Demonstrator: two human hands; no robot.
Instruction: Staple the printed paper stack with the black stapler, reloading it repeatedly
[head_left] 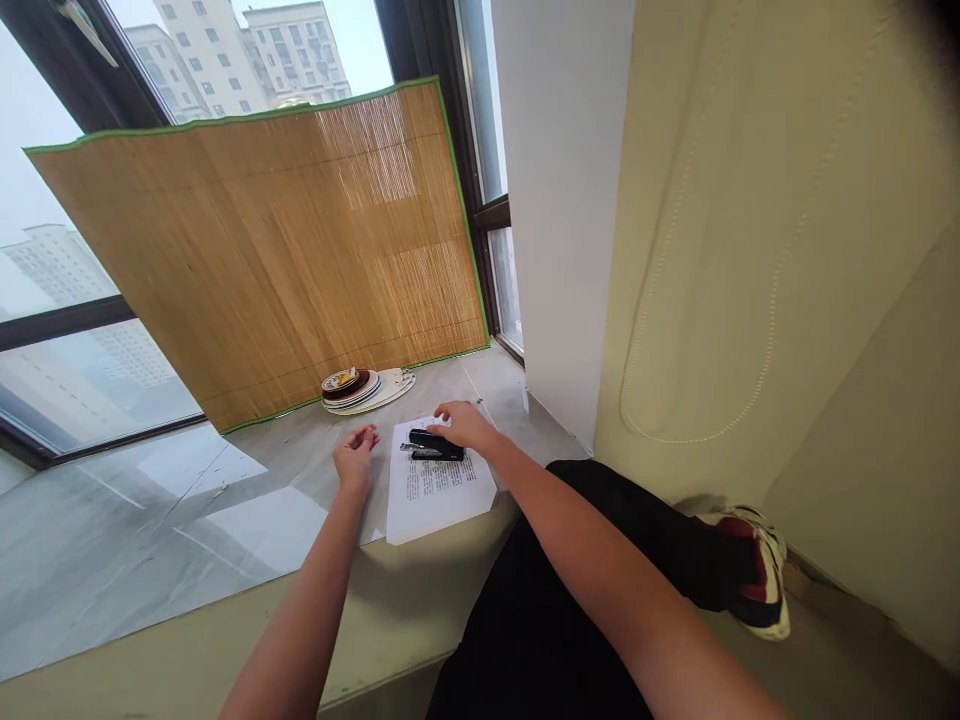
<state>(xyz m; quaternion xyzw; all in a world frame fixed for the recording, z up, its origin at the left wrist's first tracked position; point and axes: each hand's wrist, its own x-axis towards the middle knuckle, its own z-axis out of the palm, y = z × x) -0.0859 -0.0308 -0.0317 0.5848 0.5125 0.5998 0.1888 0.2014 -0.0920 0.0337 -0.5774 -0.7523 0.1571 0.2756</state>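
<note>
One sill [97, 560], one mat [285, 270]: the right hand [466, 426] touches one black stapler [439, 452].

Plenty of room to the left, the window ledge [120, 560] lying open past the left grip [355, 455]! Between that grip and the stapler [435, 449], just a narrow lane. Straight ahead, stacked plates [351, 392] block it, the bamboo mat [292, 260] walling off behind. Right side: the right grip [463, 425] crowds the stapler, with the white pillar [566, 200] beyond.
</note>
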